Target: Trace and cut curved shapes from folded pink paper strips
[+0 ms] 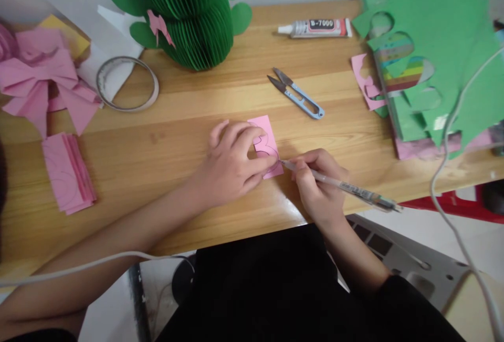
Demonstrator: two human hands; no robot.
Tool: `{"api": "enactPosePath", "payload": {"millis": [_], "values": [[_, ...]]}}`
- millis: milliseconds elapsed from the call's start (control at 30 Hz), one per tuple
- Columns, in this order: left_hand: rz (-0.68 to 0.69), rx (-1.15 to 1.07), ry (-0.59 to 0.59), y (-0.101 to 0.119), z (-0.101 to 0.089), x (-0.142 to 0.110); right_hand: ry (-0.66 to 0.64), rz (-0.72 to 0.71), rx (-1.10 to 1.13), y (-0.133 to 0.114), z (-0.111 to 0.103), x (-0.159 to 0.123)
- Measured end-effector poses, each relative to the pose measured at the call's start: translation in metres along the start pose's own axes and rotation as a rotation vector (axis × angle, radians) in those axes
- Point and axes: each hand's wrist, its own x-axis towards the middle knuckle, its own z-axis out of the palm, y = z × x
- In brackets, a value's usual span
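My left hand [232, 161] lies over a small piece of pink paper [264, 128], its bent fingers holding the piece against the table. Dark curved lines are drawn on the paper, partly hidden under the fingers. A slim clear-barrelled pen [350, 190] is pinched in my right hand [321, 182], with its tip touching the paper's right edge beside the left fingertips. Just beyond the hands lie blue-handled thread snips [299, 95], blades apart.
A green honeycomb paper figure [197, 27] and a tape roll [151, 95] stand behind. Pink bows [51, 79] and stacked pink papers [66, 174] are at left. A glue tube [315, 28] lies at the back, green sheets [452, 32] and a white cable [444, 137] at right.
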Motion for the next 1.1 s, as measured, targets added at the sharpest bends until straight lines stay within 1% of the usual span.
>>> {"api": "enactPosePath", "payload": {"millis": [433,733,1100], "values": [[-0.015,-0.036,0.002,-0.0003,0.0015,-0.0008,0.002,-0.011,0.014,-0.0010,-0.0009,-0.0004],[-0.018,-0.020,-0.008,0.0000,0.0003,0.0001,0.020,0.039,0.015,0.0025,0.0024,-0.0021],[-0.025,-0.058,-0.003,-0.0001,0.0003,0.0001,0.010,0.005,0.001,-0.0005,-0.0004,-0.0007]]}}
